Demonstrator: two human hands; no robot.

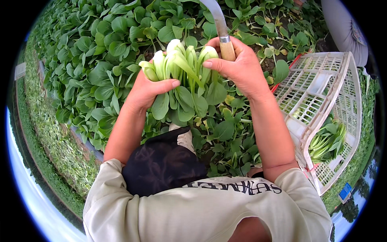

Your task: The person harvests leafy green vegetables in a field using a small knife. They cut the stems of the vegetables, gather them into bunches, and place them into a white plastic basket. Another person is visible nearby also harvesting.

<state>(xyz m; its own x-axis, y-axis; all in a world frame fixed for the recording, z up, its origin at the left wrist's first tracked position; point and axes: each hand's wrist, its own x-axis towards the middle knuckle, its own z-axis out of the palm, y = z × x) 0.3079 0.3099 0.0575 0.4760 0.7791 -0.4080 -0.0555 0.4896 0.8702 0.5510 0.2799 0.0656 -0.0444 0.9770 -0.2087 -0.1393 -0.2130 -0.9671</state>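
My left hand (151, 87) grips a bunch of bok choy (178, 65), its thumb across the pale stalks. The white bases point up and away from me, while the green leaves hang down towards my knee. On the bunch's right side, the thumb of my right hand (239, 65) presses against one head. That same hand also holds a sickle by its wooden handle (227, 51). The sickle's curved metal blade (216, 13) extends past the hand towards the top of the view, its tip cut off by the frame. Some fingers of both hands are hidden behind the bunch.
Dense bok choy plants (99, 45) grow ahead and to the left. A white plastic crate (320, 87) stands tilted at my right, with harvested bok choy (328, 140) inside. Beyond it appears another person's grey-clad leg (341, 28). My dark-clothed knee (163, 163) is below the hands.
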